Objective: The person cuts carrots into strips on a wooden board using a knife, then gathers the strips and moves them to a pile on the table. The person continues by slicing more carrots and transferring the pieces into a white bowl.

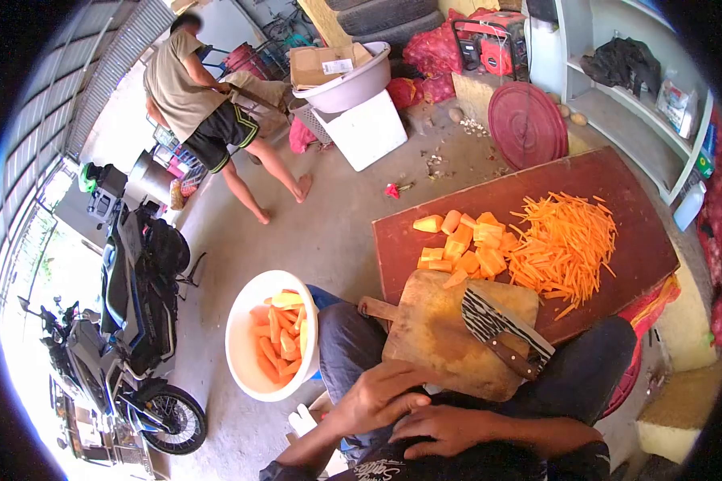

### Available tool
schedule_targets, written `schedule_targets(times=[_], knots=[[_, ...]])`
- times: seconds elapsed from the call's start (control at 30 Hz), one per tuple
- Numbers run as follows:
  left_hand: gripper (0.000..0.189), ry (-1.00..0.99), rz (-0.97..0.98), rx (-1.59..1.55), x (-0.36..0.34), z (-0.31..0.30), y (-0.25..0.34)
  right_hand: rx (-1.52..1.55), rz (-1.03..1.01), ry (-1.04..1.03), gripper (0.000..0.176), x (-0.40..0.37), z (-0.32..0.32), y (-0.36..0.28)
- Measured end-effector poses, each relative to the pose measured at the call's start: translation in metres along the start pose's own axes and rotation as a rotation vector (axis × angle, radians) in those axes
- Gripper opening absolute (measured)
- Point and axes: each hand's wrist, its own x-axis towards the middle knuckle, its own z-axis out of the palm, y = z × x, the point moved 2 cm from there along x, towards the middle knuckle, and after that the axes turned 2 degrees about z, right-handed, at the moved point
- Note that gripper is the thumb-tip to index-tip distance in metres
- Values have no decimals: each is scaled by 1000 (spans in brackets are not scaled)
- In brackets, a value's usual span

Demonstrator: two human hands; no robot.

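Orange carrots [280,333] are held in a round white plastic basin [234,353], left of a rectangular brown wooden cutting board [425,329]. On the board, a striped-blade knife [489,319] is laid. Behind, on a dark-red rectangular tabletop [634,232], chunky orange carrot pieces [462,243] are set left of thin orange carrot strips [565,248].

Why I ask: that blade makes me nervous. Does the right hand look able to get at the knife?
Probably yes: the right hand looks empty and close by, and the knife lies uncovered on the cutting board, handle toward the person, with nothing visible in between.
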Motion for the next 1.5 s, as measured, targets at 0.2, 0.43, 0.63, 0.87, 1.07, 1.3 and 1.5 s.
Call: schedule_targets(times=[0.2,0.43,0.63,0.87,1.07,1.3,1.5], knots=[[20,-38,-101,15,-48,14,-37,43,-199,-21,24,20,22,0],[10,332,-704,-185,-131,-16,-83,138,-44,440,15,7,-25,-9],[20,-239,-949,-559,-234,-6,-133,-9,-12,340,16,6,-25,3],[29,-217,-1234,-850,-390,61,-158,-220,69,183,17,11,6,23],[29,-301,-1442,-761,-369,113,-160,-244,90,164,19,12,6,34],[29,-284,-1440,-732,-322,115,-169,-225,115,171,23,8,3,38],[30,-296,-1427,-734,-310,121,-175,-257,136,174,25,7,6,39]])
